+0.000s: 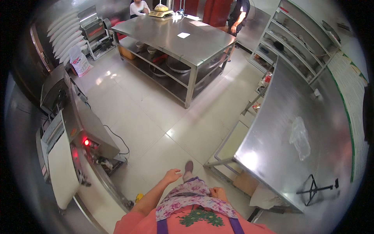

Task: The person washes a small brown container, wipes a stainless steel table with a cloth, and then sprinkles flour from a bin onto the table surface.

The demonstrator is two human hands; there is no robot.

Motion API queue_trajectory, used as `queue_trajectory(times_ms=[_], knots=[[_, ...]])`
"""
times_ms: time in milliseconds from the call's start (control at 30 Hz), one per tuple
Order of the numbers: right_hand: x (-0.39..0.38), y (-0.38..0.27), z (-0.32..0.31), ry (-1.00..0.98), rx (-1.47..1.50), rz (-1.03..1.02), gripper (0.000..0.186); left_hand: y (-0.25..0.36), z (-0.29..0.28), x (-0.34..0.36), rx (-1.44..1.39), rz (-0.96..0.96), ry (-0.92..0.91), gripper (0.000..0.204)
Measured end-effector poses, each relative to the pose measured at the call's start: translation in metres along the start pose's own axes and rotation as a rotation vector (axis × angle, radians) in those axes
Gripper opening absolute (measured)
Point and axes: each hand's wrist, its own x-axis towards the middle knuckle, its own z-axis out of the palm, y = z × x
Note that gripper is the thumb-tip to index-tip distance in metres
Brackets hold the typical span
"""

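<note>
I am on a tiled floor, one foot in a dark shoe point(189, 167) stretched ahead. My left hand point(172, 176) hangs in front of my body at the left, its fingers loosely apart and nothing in them. At the right side of my flowered apron point(183, 199) is my right hand point(219, 194), its fingers curled in like a loose fist. I see nothing held in it. Neither hand touches a table or machine; the apron is the nearest thing to both.
Ahead stands a steel table point(171, 33) with pans on its lower shelf. A steel machine point(91, 132) with a red light is at left, near stacked white sacks point(64, 37). On the right steel counter point(272, 117) lie a plastic bag point(300, 138) and a black stand point(313, 190). Two people are behind the table.
</note>
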Motion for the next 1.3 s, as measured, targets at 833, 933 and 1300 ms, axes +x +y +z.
queue_trajectory(times_ms=[833, 933, 1300], knots=[[0.748, -0.461, -0.26, 0.198, -0.422, -0.725, 0.049, -0.014, -0.308, 0.416, -0.911, -0.775, 0.564, 0.02], [0.825, -0.499, -0.29, 0.193, -0.473, -0.707, 0.05, 0.032, -0.366, 0.487, -0.897, -0.676, 0.665, 0.026], [1.151, -0.575, -0.34, 0.137, -0.685, -0.702, 0.055, 0.162, -0.357, 0.562, -1.116, -0.667, 0.996, 0.03]])
